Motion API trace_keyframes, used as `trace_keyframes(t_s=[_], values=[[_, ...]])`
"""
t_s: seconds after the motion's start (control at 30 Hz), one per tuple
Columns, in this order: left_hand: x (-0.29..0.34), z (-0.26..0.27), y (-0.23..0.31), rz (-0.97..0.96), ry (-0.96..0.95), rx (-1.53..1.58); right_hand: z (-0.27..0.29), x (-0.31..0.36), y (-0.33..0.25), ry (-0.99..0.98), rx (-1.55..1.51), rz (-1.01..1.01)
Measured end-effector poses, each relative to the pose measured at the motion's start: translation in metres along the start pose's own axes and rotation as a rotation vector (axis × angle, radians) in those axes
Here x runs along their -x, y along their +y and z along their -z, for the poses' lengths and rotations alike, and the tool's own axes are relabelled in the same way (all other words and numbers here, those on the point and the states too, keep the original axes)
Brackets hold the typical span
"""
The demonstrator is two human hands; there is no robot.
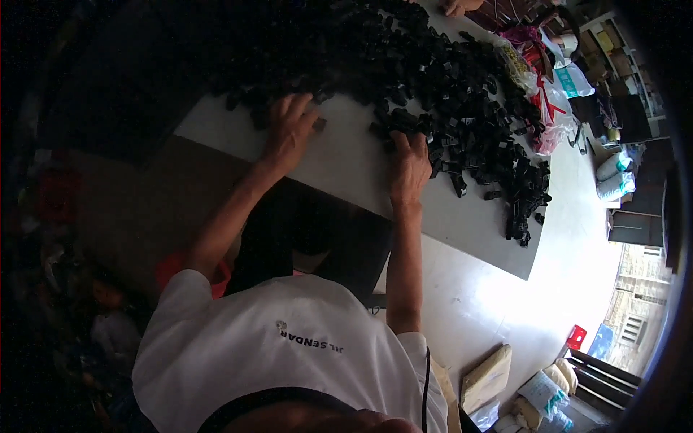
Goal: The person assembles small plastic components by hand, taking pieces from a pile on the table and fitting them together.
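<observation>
A large heap of small black plastic parts (462, 108) is spread over a pale tabletop (346, 159). My left hand (289, 133) is at the near edge of the heap, its fingers spread and reaching over some parts. Beside its fingertips lies a small dark piece (319, 125). Further right, my right hand (410, 169) has its thumb and fingers curled down around a black part at the heap's edge. The fingertips are partly hidden there, and the part's exact shape is lost among its neighbours.
Another person's hand (458, 7) rests at the far edge of the table. Plastic bags (556, 108) with red ties lie beyond the heap on the right. A red bucket (170, 265) stands below the table at left. Sacks and a brown package (485, 379) lie on the floor.
</observation>
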State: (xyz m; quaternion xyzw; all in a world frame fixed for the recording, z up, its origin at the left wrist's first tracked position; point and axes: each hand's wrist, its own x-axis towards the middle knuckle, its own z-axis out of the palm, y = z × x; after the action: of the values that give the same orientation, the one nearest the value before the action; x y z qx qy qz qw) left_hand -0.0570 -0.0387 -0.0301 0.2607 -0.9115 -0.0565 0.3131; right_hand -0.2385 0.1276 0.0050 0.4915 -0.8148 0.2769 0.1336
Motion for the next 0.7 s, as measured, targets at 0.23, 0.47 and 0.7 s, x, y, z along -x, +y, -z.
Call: trace_keyframes(t_s=[0.23,0.47,0.7], values=[[0.008,0.021,0.040,0.217,-0.175,0.542,0.002,0.013,-0.013,0.043,-0.648,-0.180],[0.016,0.018,0.054,0.347,-0.334,1.104,0.024,0.023,-0.056,0.020,-1.494,-0.433],[0.016,0.038,0.064,0.577,-0.549,1.512,-0.002,0.044,-0.045,0.013,-1.064,-0.183]])
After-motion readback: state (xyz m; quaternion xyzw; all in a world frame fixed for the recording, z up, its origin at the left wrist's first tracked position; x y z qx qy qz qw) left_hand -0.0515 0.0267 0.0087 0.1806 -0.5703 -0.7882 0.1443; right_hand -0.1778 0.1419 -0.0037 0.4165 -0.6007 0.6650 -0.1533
